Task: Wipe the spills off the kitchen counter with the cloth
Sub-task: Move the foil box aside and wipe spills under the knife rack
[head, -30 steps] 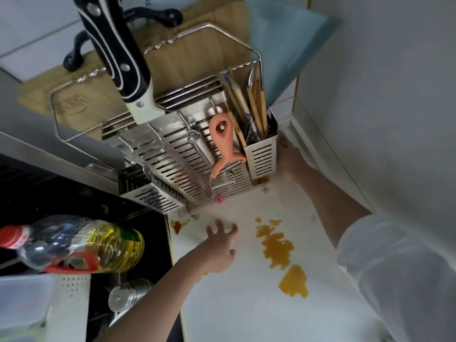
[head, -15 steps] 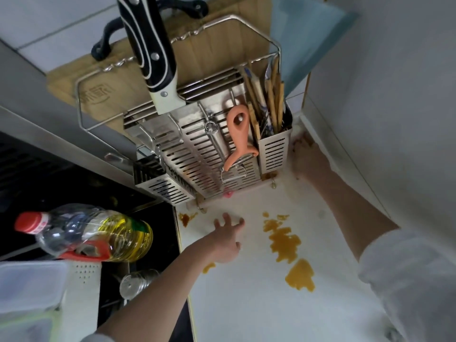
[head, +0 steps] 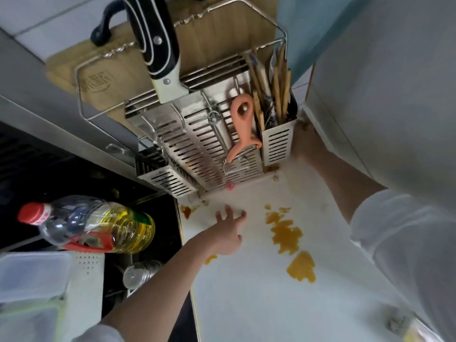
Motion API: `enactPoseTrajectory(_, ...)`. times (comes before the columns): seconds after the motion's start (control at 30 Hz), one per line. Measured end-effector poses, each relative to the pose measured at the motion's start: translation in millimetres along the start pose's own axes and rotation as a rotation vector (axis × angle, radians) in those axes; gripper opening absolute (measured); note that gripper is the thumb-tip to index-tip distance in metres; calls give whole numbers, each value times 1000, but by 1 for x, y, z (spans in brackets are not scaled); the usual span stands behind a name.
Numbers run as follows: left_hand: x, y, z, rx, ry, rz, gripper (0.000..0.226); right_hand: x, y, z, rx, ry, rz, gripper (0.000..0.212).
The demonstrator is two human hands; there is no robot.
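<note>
Orange-yellow spills lie on the white counter (head: 246, 304): a large patch (head: 286, 234), a blob below it (head: 302, 269), a small smear (head: 186, 211) by the counter's left edge, and a spot (head: 211, 259) beside my left wrist. My left hand (head: 228, 233) rests flat on the counter left of the large patch, fingers spread, holding nothing. My right hand (head: 304, 149) is against the right side of the metal utensil rack (head: 204, 149), blurred and partly hidden by it. No cloth is clearly in view.
The rack holds a black-handled knife (head: 158, 45), an orange peeler (head: 243, 127), chopsticks and a wooden board (head: 217, 40). An oil bottle (head: 98, 228), a shaker (head: 140, 272) and a white container (head: 29, 275) sit left over the black hob. A wall (head: 394, 95) bounds the right.
My right hand has shifted back against the right side of the rack. My left hand has stayed spread on the counter. The view has tilted slightly.
</note>
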State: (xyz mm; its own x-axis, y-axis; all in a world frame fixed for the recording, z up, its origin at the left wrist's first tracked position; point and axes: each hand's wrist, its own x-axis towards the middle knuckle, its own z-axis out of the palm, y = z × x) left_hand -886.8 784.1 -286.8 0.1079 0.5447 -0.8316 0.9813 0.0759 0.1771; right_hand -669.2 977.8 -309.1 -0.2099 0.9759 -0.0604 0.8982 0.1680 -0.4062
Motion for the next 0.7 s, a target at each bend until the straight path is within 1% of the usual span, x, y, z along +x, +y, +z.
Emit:
enactPoseTrajectory(0.07,1,-1,1,-24,-13,-1,64,-38,9,13,1,67,-95,32)
enactPoseTrajectory(0.13,1,0,1,-11,-15,-10,65,-81,27,32,119,82,-164,18)
enactPoseTrajectory(0.17,2,1,2,-1,-20,-15,65,-98,36,41,139,78,-179,14)
enactPoseTrajectory(0.2,2,3,1,9,-23,-21,65,-107,42,43,168,60,-177,15)
enactPoseTrajectory(0.27,2,4,0,17,-26,-27,65,-91,49,47,225,79,-147,24)
enactPoseTrajectory(0.3,2,4,0,12,-27,-22,64,-76,47,44,221,97,-114,29)
enactPoseTrajectory(0.37,1,3,-1,7,-17,-16,63,-38,33,31,151,137,-106,36)
enactPoseTrajectory(0.43,2,1,1,25,-11,-13,62,-11,13,14,104,88,-101,36)
enactPoseTrajectory(0.47,3,1,2,32,-10,-14,61,-5,7,9,91,111,-124,35)
enactPoseTrajectory(0.5,3,1,2,37,-8,-18,61,-6,3,6,112,132,-104,35)
enactPoseTrajectory(0.57,5,0,2,35,-7,-17,61,-22,4,9,199,147,-21,31)
enactPoseTrajectory(0.6,6,0,3,33,-9,-17,61,-42,9,13,234,152,-29,30)
enactPoseTrajectory(0.67,8,0,4,41,-12,-29,62,-90,25,39,195,183,-151,33)
enactPoseTrajectory(0.7,7,2,5,45,-10,-29,62,-124,26,48,170,136,-171,36)
